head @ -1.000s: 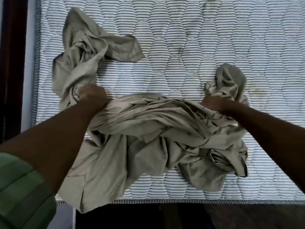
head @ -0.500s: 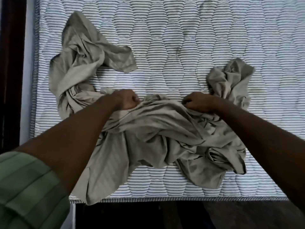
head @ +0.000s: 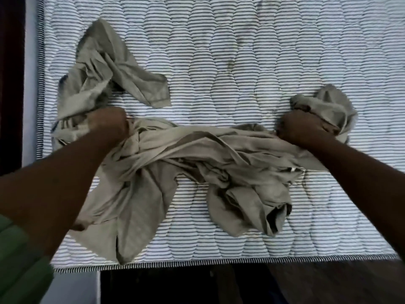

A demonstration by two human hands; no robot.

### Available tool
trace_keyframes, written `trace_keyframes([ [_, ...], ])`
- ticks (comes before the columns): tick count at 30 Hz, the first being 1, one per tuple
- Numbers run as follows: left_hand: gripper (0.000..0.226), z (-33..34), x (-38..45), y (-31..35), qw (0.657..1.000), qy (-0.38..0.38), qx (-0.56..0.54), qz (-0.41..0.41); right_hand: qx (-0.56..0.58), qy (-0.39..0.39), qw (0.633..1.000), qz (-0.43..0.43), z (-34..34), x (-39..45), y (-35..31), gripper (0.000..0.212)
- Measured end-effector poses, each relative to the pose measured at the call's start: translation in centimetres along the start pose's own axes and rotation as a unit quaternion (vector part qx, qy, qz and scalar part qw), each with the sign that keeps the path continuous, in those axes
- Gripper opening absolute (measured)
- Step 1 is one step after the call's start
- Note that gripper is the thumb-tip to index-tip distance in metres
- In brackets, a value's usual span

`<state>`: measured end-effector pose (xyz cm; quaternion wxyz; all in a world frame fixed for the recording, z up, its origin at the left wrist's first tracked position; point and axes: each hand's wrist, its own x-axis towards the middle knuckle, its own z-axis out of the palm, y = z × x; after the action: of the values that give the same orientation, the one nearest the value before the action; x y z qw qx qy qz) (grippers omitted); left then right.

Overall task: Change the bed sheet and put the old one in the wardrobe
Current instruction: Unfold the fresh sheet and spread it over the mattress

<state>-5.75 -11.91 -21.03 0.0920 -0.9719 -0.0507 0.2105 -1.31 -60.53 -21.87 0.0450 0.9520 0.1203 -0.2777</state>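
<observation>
A crumpled grey-beige bed sheet [head: 197, 154] lies across the near half of a bare striped quilted mattress [head: 252, 58]. My left hand [head: 108, 126] is closed in a fist on the sheet's left part, below a bunched tail that runs toward the far left. My right hand [head: 302, 128] is fisted on the sheet's right part, beside a small bunched end. Between the two fists the cloth is stretched in a band. Loose folds hang down toward the mattress's near edge.
The mattress's near edge [head: 219, 263] runs along the bottom, with a dark bed frame and floor [head: 241, 286] below it. On the left, a pale strip and a dark vertical band [head: 12, 84] border the mattress. A green sleeve [head: 19, 266] covers my left upper arm.
My hands, close together on the sheet half a second ago, have spread apart to left and right. The cloth between them is now pulled out into a band.
</observation>
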Motion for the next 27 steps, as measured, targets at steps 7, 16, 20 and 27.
trace_keyframes([
  [7,0.028,-2.0,1.2,7.6,0.951,-0.131,-0.226,0.168,0.347,-0.061,0.934,-0.060,-0.4,2.9,-13.2,0.041],
  [16,0.049,2.2,-0.5,2.1,0.994,-0.095,-0.040,0.042,0.128,-0.125,0.979,-0.100,1.0,1.8,-8.4,0.062],
  [20,0.057,3.9,0.8,-2.0,0.998,-0.051,0.018,-0.007,0.140,-0.149,0.979,-0.022,1.2,1.6,-3.1,0.120],
  [27,0.022,-1.2,0.1,6.4,0.990,-0.045,-0.097,0.095,0.389,-0.135,0.908,0.082,-1.8,1.2,-8.3,0.038],
])
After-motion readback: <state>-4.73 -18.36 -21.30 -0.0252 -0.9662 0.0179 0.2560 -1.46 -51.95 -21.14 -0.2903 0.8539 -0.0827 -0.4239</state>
